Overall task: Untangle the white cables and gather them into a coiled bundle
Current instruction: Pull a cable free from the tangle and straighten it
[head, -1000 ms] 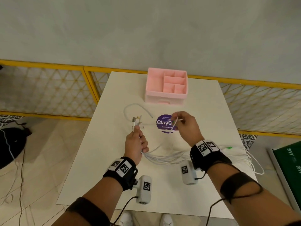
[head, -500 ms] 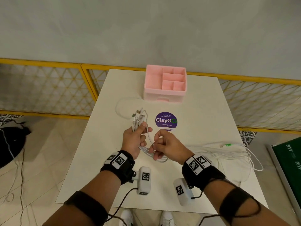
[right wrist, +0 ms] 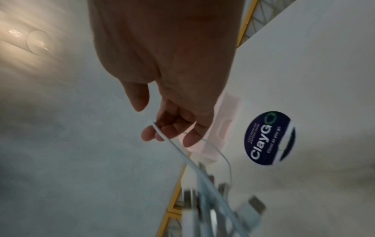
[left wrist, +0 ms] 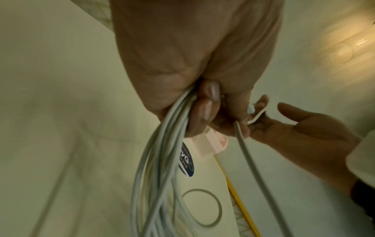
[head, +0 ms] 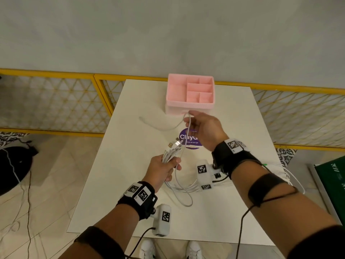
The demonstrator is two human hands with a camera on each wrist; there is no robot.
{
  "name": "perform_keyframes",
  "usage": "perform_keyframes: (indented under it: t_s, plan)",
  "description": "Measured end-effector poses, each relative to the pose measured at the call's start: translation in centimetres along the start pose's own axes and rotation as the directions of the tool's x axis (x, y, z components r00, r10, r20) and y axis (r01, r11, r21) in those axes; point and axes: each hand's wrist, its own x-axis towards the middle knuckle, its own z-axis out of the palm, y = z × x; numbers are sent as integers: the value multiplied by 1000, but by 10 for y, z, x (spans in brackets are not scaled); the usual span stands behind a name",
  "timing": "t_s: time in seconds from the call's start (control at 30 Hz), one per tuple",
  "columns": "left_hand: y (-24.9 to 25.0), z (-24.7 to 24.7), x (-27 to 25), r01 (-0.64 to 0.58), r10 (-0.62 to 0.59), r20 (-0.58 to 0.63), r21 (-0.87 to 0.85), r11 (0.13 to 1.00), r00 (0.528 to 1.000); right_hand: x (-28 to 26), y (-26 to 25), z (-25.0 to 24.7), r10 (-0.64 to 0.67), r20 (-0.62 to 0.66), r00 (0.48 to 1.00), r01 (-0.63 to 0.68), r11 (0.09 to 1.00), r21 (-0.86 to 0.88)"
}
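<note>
My left hand point(head: 171, 163) grips a bundle of white cables point(head: 169, 154) above the table, and its USB plugs point(head: 176, 143) stick up past the fist. The left wrist view shows the left hand's fingers point(left wrist: 205, 110) curled round the strands point(left wrist: 162, 152). My right hand point(head: 190, 120) is raised just in front of the pink organizer. Its curled fingers point(right wrist: 160, 133) hook a single white strand point(right wrist: 182, 152) that runs down to the bundle, with the thumb held apart. Slack cable forms a loop point(head: 183, 199) on the table below my left hand.
A pink compartment organizer point(head: 190, 106) stands at the far middle of the white table point(head: 127, 184). A purple round sticker point(head: 183, 137) lies under the hands. More white cable point(head: 285, 171) trails over the right table edge. A yellow mesh railing point(head: 56, 71) runs behind.
My right hand has moved from beside the left hand up and away toward the organizer, drawing one strand out. The left hand stays gripping the bundle.
</note>
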Motion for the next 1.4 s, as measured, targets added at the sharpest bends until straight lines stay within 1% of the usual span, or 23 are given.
perform_keyframes:
  t_s: [0.1, 0.17, 0.27, 0.37, 0.43, 0.53, 0.6, 0.67, 0.73, 0.8, 0.87, 0.9, 0.97, 1.0, 1.07, 1.1, 1.13, 1.17, 1.2, 1.23, 1.3, 1.37, 1.4]
  plan:
    - [-8, -9, 2, 10, -15, -83, -56, 998, 996, 4, -17, -9, -74, -77, 994, 82, 990, 116]
    - [-14, -18, 5, 21, -35, -134, -103, 994, 990, 8, -27, -20, -125, -177, 976, 155, 974, 167]
    - [-24, -28, 8, 55, -94, -226, -172, 984, 970, 9, -42, -45, -197, -337, 921, 261, 952, 158]
    - [-24, -24, 11, 58, -101, -242, -180, 982, 965, 5, -51, -77, -234, -428, 873, 299, 950, 92]
    - [-19, -18, 13, 44, -81, -226, -162, 986, 971, 3, -51, -101, -258, -527, 810, 312, 950, 14]
    - [-9, -14, 16, 20, -58, -225, -169, 985, 973, -2, -48, -141, -303, -688, 659, 302, 945, -127]
    - [-4, -17, 18, 4, -50, -231, -198, 980, 972, -7, -42, -174, -314, -763, 566, 238, 948, -213]
    - [-1, -20, 19, -18, -37, -232, -232, 973, 972, -14, -33, -211, -318, -794, 519, 81, 942, -325]
    - [1, -20, 20, -38, -21, -239, -239, 970, 971, -23, -23, -243, -284, -793, 539, -156, 892, -425]
    - [3, -16, 20, -52, -8, -244, -241, 969, 970, -28, -13, -262, -191, -777, 601, -348, 812, -469]
    - [5, -11, 20, -65, 0, -256, -246, 967, 967, -30, -6, -256, -133, -781, 610, -474, 729, -494]
    - [6, -9, 20, -71, 3, -261, -252, 965, 965, -29, -4, -246, -146, -781, 607, -521, 670, -529]
    - [11, -6, 20, -81, 4, -263, -282, 956, 965, -28, -3, -209, -248, -714, 655, -535, 514, -670]
    - [14, -6, 20, -84, 2, -262, -302, 950, 965, -28, -1, -186, -320, -639, 699, -462, 480, -746]
    - [19, -4, 20, -84, -5, -255, -335, 938, 967, -28, 8, -136, -424, -399, 813, -127, 541, -831]
    - [21, -4, 20, -83, -6, -250, -345, 935, 968, -30, 14, -112, -449, -224, 865, 61, 537, -841]
    - [24, -3, 19, -83, -6, -247, -349, 933, 969, -34, 21, -88, -431, -31, 902, 208, 496, -843]
    - [26, -2, 19, -84, -5, -245, -352, 932, 969, -37, 27, -66, -351, 141, 926, 300, 457, -837]
    - [28, -1, 19, -86, -3, -245, -352, 932, 969, -41, 33, -46, -204, 270, 941, 334, 434, -837]
    - [30, 1, 18, -90, 0, -247, -352, 932, 969, -44, 40, -28, -30, 359, 933, 341, 392, -855]
    - [34, 2, 17, -101, 6, -249, -370, 923, 968, -44, 59, -3, 234, 432, 871, 390, 203, -898]
    - [39, 0, 16, -117, 14, -248, -405, 907, 969, -36, 81, 2, 335, 407, 850, 417, 45, -908]
    - [42, -3, 16, -137, 29, -253, -418, 898, 967, -32, 90, -2, 334, 381, 863, 395, 27, -918]
